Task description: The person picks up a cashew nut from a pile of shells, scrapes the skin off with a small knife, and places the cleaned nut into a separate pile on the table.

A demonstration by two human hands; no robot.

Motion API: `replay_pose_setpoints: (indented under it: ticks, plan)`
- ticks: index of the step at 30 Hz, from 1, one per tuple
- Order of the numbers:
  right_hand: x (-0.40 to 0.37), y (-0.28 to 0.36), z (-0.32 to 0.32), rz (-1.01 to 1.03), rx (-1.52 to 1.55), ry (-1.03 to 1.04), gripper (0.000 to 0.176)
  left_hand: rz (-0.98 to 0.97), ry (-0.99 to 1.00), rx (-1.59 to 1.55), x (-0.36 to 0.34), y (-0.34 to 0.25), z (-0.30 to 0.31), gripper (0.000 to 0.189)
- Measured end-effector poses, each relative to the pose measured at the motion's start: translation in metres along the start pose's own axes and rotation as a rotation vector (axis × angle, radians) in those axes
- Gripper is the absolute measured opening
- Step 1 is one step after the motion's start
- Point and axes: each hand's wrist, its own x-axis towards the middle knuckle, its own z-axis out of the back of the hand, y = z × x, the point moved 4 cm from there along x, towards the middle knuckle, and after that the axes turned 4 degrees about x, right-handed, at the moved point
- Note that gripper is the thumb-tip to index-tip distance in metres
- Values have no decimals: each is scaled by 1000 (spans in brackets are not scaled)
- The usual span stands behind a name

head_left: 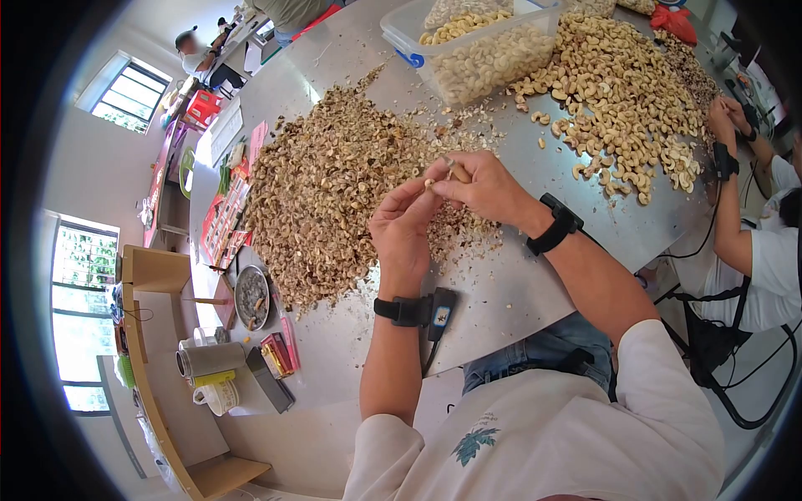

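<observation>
Over the near edge of the brownish nut pile (pixel 322 192), my two hands meet. Between the thumb and fingers of my left hand (pixel 403 224) is a small pale cashew (pixel 429 184), partly hidden by the fingertips. My right hand (pixel 484 190) is closed around a small tool with a wooden handle (pixel 460 173); its working end is too small to make out clearly. The fingertips of both hands are close together at the cashew. Skin flakes and crumbs lie on the metal table below them.
A clear plastic box (pixel 493 63) of cashews stands at the back, beside a heap of pale cashews (pixel 618 92). At left are a metal ashtray bowl (pixel 251 298), a grey cylindrical cup (pixel 209 360) and small packets (pixel 278 354). Another person's hands (pixel 728 117) work at right.
</observation>
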Motion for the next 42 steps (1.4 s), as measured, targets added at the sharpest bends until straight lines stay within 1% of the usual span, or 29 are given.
replay_pose_setpoints:
  ticks: [4,7,10,13,16,19,22,25,28,31,34,37,42]
  plan:
    - [1,2,2,-30,168,-18,13,-98,19,68,-1,0,-1,19]
    - [1,-2,1,-34,169,40,13,-133,-59,143,-1,-2,1,18]
    - [0,-1,-3,-37,113,79,14,-110,-53,19,1,-6,5,19]
    - [-2,2,-5,-19,47,144,14,-14,-77,3,2,-5,13,22]
    - [-2,5,-5,76,-54,149,16,12,-89,-26,3,-4,14,23]
    - [0,-3,-5,48,-31,204,21,55,-65,-99,4,-2,16,26]
    - [1,3,-5,163,-173,203,17,61,-78,-108,5,-1,18,34]
    - [-1,6,-11,401,-297,70,9,49,-8,-174,7,1,21,32]
    - [-2,6,-11,358,-436,73,10,29,-9,-165,7,-1,19,32]
    - [-4,3,-11,412,-575,50,15,6,-8,-164,7,-3,17,32]
    - [-4,-4,-13,424,-664,43,19,-11,18,-118,6,-3,15,31]
    - [-5,-6,-14,442,-703,8,13,3,46,-128,8,-2,15,33]
    - [-8,-3,-14,437,-826,-7,22,-51,50,-16,6,-4,12,39]
